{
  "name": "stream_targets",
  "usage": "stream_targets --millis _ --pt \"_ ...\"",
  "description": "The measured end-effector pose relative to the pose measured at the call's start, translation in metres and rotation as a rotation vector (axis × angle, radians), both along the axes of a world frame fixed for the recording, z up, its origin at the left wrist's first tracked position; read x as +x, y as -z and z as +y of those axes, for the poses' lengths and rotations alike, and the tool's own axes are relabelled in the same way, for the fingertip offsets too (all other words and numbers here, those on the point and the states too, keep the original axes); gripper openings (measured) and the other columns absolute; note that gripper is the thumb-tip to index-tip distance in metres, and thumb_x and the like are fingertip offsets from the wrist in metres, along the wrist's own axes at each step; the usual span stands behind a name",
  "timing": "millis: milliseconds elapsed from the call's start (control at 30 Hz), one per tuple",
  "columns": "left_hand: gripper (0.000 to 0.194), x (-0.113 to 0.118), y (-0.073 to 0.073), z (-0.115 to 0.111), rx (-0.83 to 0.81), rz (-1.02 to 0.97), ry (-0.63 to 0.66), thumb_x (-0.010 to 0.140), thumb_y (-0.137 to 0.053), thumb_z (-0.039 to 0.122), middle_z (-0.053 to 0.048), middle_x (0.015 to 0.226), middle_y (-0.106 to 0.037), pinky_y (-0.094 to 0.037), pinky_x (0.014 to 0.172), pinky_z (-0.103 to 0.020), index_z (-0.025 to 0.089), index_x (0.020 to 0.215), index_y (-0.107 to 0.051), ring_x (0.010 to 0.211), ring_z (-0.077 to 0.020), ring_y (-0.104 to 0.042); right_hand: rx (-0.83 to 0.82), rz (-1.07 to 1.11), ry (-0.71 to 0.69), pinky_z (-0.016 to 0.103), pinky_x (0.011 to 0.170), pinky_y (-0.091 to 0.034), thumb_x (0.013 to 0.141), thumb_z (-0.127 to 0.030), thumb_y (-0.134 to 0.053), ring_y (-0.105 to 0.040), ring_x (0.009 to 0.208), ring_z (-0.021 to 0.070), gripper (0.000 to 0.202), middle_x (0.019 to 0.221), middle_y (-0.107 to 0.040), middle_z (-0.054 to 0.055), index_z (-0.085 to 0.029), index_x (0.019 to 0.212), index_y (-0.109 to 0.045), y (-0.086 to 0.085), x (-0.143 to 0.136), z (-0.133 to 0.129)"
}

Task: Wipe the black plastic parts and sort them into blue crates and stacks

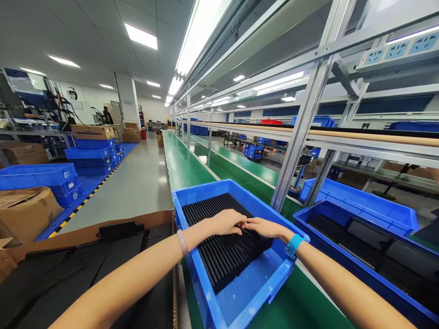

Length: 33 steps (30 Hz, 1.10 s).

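The left hand (228, 221) is bent over with its fingers curled downward and thumb reaching right; the right hand (262, 226), with a bright blue band (294, 246) on its wrist, meets it fingertip to fingertip, its own fingers loosely bent. Both are at a glossy black, flat-looking piece (248, 242), but whether either has a firm hold I cannot tell, as the fingers hide the contact.

That piece lies in a blue rectangular plastic bin (243, 285), at the right of a close row of thin black slats (222, 265). It looks stiff and fairly light, probably smooth enough to slip and easily scuffed on its face; opposite edges would likely be the best hold, with fingertips kept clear of the neighbouring slats.

The bin sits on a long green work surface (183, 160). Near left is a brown cardboard box (85, 226) of black ribbed parts (113, 246); to the right, a dark blue plastic bin (343, 262) holds black panels (363, 233).
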<state>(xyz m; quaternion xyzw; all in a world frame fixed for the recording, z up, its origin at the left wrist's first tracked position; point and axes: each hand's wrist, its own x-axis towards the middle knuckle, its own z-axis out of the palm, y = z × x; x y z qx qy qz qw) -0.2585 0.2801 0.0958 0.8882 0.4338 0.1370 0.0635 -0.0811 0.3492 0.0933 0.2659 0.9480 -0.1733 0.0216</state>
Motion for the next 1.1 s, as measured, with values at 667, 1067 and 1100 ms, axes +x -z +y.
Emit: stream_targets --millis 667,1067,1100 --pt "0.063 -0.023 0.015 -0.005 0.029 -0.178 -0.307 0.083 -0.063 0.035 -0.018 0.133 -0.043 -0.035 0.107 -0.047 0.014 0.135 -0.034 0.126 -0.0292 -0.042 0.278 -0.366 0.431 0.039 0.082 -0.052 0.091 -0.036 -0.059 -0.061 0.092 0.0186 0.032 0.106 -0.061 0.006 -0.015 0.115 -0.055 -0.029 0.021 -0.019" --pt "0.104 -0.002 0.032 -0.008 -0.502 0.360 -0.124 0.059 -0.083 0.047 -0.017 0.156 -0.011 -0.020 0.106 -0.071 0.030 0.146 -0.027 0.142 -0.0438 -0.010 0.189 -0.334 0.017 0.026 0.080 -0.041 0.076 -0.011 -0.060 -0.058 0.093 0.0185 0.024 0.092 -0.068 0.002 -0.022 0.097 -0.067 -0.043 0.059 0.013" --pt "0.104 -0.002 0.030 -0.009 -0.505 0.376 -0.122 0.061 -0.083 0.046 -0.017 0.156 -0.010 -0.021 0.106 -0.070 0.030 0.146 -0.026 0.142 -0.0439 -0.011 0.184 -0.348 -0.050 0.026 0.081 -0.040 0.073 -0.008 -0.061 -0.058 0.093 0.0188 0.025 0.088 -0.069 0.001 -0.023 0.092 -0.069 -0.039 0.060 0.016"
